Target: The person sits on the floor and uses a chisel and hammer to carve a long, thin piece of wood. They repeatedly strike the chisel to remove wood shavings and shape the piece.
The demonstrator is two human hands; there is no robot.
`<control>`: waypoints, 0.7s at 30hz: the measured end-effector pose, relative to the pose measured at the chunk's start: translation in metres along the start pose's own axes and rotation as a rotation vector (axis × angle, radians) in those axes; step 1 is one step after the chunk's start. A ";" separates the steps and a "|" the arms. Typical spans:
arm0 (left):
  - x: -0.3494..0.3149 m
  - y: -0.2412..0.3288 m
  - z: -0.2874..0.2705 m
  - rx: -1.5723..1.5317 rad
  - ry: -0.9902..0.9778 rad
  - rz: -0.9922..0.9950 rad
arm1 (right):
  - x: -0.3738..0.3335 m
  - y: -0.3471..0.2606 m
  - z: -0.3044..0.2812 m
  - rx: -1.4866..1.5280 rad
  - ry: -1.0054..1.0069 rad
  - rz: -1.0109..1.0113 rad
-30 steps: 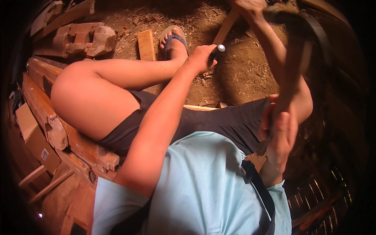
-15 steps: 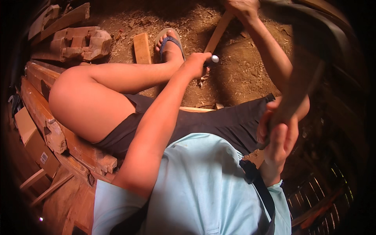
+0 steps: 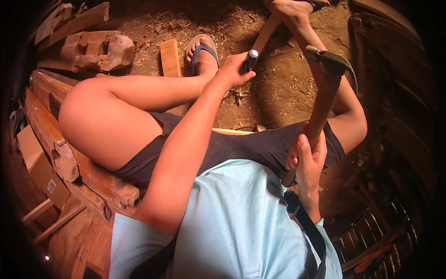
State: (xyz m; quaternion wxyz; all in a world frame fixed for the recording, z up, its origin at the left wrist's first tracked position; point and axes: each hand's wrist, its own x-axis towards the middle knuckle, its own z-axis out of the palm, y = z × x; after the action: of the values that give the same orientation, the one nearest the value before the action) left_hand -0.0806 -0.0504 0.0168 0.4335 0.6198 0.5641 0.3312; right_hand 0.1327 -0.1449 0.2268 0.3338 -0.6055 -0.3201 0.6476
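My left hand [image 3: 232, 72] is closed around a dark-handled chisel [image 3: 251, 59] with a round metal cap facing up at me; its blade is hidden from this angle. Just beyond it, a narrow wooden strip [image 3: 266, 36] slants up toward my right foot [image 3: 291, 11]. My right hand [image 3: 309, 160] grips a hammer [image 3: 320, 106] low on its wooden handle. The dark hammer head is raised to the right of the chisel, apart from it, in front of my right shin.
Carved timber blocks [image 3: 88, 50] and long beams [image 3: 51, 125] lie along the left. A short board [image 3: 170, 58] rests beside my sandalled left foot [image 3: 203, 53]. Wood chips litter the dirt floor [image 3: 278, 83]. A cardboard box [image 3: 44, 172] stands at the lower left; dark planks line the right.
The hammer has swung from a blurred, higher position on the right toward the left and the chisel. My right hand has shifted left with it. The chisel's capped end has tilted farther upward in view.
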 end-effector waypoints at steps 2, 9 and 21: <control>0.001 0.013 -0.002 0.071 -0.052 -0.013 | 0.005 -0.003 0.001 -0.014 -0.004 -0.003; -0.003 0.014 -0.004 0.061 -0.073 -0.035 | 0.017 -0.011 0.007 -0.019 -0.099 -0.042; -0.002 0.003 0.007 0.087 -0.047 0.069 | 0.031 0.009 -0.019 -0.764 -0.193 -0.052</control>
State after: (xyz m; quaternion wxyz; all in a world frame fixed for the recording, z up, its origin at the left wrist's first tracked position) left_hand -0.0735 -0.0534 0.0169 0.4075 0.6649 0.5459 0.3065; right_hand 0.1497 -0.1241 0.2008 0.0691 -0.6142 -0.5832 0.5272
